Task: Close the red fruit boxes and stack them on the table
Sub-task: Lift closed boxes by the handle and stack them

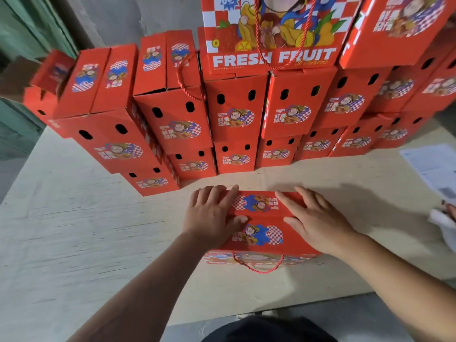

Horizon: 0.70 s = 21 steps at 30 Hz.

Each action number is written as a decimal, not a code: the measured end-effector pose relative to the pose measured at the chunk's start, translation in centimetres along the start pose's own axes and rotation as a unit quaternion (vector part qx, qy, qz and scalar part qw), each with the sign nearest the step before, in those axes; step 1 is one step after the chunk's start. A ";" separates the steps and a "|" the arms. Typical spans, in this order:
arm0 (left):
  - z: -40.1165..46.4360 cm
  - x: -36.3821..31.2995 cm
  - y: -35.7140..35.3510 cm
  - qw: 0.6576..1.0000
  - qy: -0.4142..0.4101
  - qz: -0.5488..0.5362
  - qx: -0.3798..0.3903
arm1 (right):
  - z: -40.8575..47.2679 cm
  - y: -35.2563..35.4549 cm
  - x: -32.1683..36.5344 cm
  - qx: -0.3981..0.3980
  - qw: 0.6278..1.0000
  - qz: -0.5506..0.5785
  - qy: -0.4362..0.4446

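A red fruit box (261, 223) stands on the pale table (81, 230) right in front of me, its two top flaps folded down flat. A red rope handle (259, 266) hangs on its near side. My left hand (212, 215) presses flat on the left end of the flaps, thumb on the seam. At the right end my right hand (313, 220) lies flat, fingers straight. Behind it stands a wall of closed red boxes (234, 114), stacked two and three high.
A large box printed FRESH FRUIT (271, 33) tops the stack at the back. Printed paper (434, 166) lies at the table's right edge. Another person's hand with something white (444, 223) shows at far right. Green panels (22, 70) stand to the left.
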<state>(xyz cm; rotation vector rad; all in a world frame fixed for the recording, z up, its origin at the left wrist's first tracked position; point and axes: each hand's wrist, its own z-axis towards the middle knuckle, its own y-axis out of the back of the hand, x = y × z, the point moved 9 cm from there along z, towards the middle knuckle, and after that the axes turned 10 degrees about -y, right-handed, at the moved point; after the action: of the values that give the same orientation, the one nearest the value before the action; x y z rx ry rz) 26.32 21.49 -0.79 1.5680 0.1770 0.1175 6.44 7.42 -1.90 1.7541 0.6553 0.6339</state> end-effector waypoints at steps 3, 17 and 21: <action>-0.4 0.0 -1.0 0.999 -0.003 -0.028 0.019 | -0.3 -0.8 0.2 0.032 0.999 0.029 -0.031; 0.6 1.0 2.7 0.992 -0.032 -0.123 0.021 | 0.1 2.8 3.1 0.001 0.999 0.040 0.007; -0.1 0.5 0.0 0.996 -0.019 -0.071 0.052 | -1.3 -0.3 3.0 0.012 0.998 0.062 -0.029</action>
<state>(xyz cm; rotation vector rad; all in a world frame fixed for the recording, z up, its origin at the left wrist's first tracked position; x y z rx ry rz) 26.84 21.67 -0.86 1.6546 0.2675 -0.0331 7.63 10.47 -1.60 1.8401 0.5186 0.6589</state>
